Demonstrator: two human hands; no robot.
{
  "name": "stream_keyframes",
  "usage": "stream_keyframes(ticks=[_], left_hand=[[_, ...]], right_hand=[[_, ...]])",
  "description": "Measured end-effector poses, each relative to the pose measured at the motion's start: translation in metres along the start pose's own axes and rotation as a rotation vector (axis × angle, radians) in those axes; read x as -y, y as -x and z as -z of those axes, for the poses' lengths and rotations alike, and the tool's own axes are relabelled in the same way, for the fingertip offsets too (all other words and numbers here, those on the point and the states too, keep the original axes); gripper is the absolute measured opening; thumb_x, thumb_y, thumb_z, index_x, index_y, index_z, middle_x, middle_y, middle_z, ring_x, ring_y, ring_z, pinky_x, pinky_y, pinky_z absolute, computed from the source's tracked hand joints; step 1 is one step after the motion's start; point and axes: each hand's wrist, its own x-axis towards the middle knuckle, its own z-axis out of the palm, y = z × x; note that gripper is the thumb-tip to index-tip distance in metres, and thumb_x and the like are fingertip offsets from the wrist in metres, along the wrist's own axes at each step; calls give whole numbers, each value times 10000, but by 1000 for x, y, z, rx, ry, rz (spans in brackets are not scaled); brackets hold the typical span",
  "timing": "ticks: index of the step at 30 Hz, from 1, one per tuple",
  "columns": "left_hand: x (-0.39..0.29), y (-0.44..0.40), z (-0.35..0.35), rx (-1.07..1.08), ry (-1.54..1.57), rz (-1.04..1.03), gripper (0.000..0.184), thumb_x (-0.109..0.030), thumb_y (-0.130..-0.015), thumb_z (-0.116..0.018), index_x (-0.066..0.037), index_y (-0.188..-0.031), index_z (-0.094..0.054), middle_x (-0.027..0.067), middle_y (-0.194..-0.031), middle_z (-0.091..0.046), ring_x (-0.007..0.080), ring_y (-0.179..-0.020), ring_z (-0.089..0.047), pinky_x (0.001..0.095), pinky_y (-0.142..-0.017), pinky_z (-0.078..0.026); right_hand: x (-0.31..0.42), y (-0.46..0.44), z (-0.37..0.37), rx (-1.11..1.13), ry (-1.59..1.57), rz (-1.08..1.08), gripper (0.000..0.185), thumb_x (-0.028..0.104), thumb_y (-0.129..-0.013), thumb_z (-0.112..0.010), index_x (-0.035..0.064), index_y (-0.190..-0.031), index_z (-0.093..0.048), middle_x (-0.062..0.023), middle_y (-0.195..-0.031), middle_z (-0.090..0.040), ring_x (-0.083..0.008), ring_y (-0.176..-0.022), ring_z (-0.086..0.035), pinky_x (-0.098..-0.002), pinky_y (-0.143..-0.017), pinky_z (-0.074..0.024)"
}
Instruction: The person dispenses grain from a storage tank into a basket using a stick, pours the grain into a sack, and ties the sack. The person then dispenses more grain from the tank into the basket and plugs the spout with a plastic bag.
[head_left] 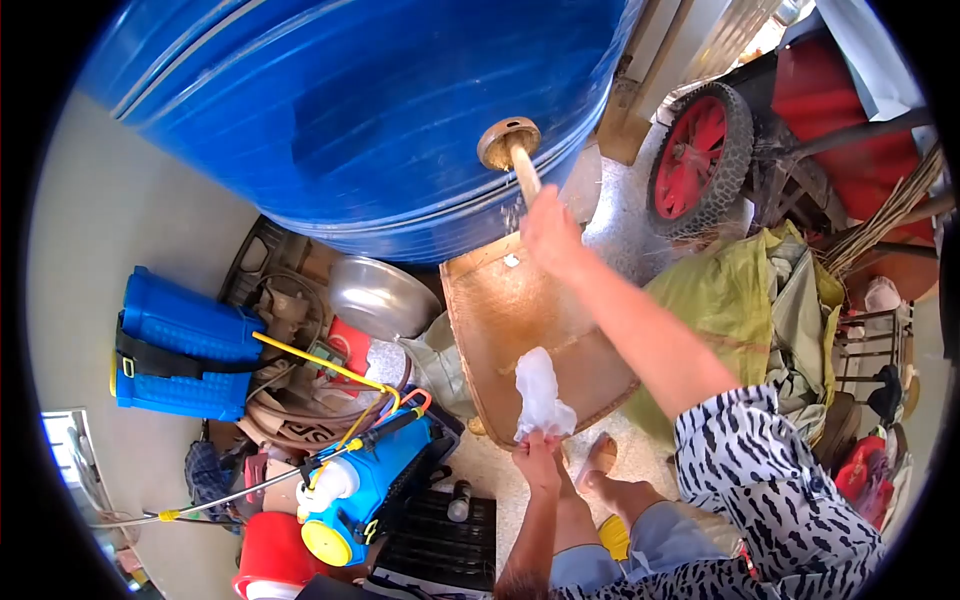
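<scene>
My right hand (550, 235) is closed around a light wooden stick (525, 172). The stick's far end reaches a round, brown-rimmed piece (493, 148) at the side of the big blue drum (400, 110); whether the two are joined, I cannot tell. Small pale specks show just below it. Lower down, my left hand (538, 455) pinches the gathered end of a whitish plastic bag (540, 392). The bag hangs over the near part of a tan, shallow tray (550, 310), which lies beneath both hands on the floor. A small white bit rests near the tray's far edge.
Left of the tray are a metal basin (380, 298), two blue backpack sprayers (190, 345) (385, 470), and a red bucket (280, 550). To the right lie a yellow-green sack (715, 300) and a red-rimmed wheel (700, 160). A black crate (440, 540) sits near my feet.
</scene>
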Motion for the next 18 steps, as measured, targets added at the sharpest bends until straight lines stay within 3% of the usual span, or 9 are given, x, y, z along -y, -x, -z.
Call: stream_keyframes(ticks=[2,4,7,9,10,13,15,16,18], left_hand=[[-8,5,-9,-1,-9,2,156,-126,-786,-520,22,-836,-520,93,-845,-558,225,-786,-592,332,-671,-488],[-21,12,-22,-63,82,-18,199,-96,-777,-486,-7,-600,-506,47,-637,-527,140,-628,-553,246,-588,-456],[-24,13,-28,-48,98,-46,177,-101,-783,-493,-7,-635,-517,39,-642,-522,140,-638,-556,251,-596,-460],[-18,9,-24,-9,76,-38,138,-118,-783,-512,5,-721,-515,60,-723,-534,179,-716,-575,285,-642,-473],[-16,7,-21,24,53,-27,156,-135,-782,-532,17,-806,-513,80,-805,-546,218,-793,-593,320,-688,-487],[-14,7,-19,-13,58,-36,165,-143,-786,-541,17,-811,-512,76,-810,-548,217,-796,-594,316,-690,-486],[-11,4,-17,-24,75,-44,162,-141,-790,-539,19,-806,-516,74,-811,-551,216,-792,-596,315,-690,-485],[-9,2,-16,-26,94,-57,159,-138,-794,-537,20,-801,-520,73,-813,-554,215,-788,-597,314,-690,-485],[-5,-3,-14,-19,76,-59,156,-135,-799,-529,22,-796,-524,76,-823,-560,213,-784,-598,314,-692,-485]], right_hand=[[-2,20,3,40,-21,18,286,147,-816,-466,-42,-1008,-369,-298,-870,-564,-441,-851,-546,-465,-762,-439],[0,41,13,74,-49,35,309,148,-806,-487,-44,-1013,-363,-308,-860,-559,-451,-845,-541,-461,-756,-442],[13,78,37,245,-138,-3,310,149,-797,-512,-47,-982,-360,-255,-761,-570,-375,-680,-591,-418,-640,-480],[23,99,45,306,-479,-270,224,130,-796,-481,-67,-873,-404,-139,-641,-511,-193,-407,-506,-326,-344,-409],[21,104,44,309,-482,-270,224,130,-796,-481,-66,-873,-404,-139,-641,-511,-193,-407,-506,-326,-344,-409],[10,109,37,358,-734,-303,155,115,-801,-462,-29,-831,-414,-76,-592,-467,-145,-377,-457,-308,-324,-372],[3,102,27,336,-696,-241,247,160,-801,-494,-46,-904,-406,-94,-629,-502,-134,-420,-501,-318,-389,-423],[8,94,29,317,-626,-207,268,167,-791,-512,-49,-912,-408,-155,-670,-538,-215,-510,-559,-358,-488,-461],[8,59,4,23,-401,80,180,111,-781,-470,-46,-849,-413,-143,-605,-506,-212,-453,-529,-356,-399,-430]])
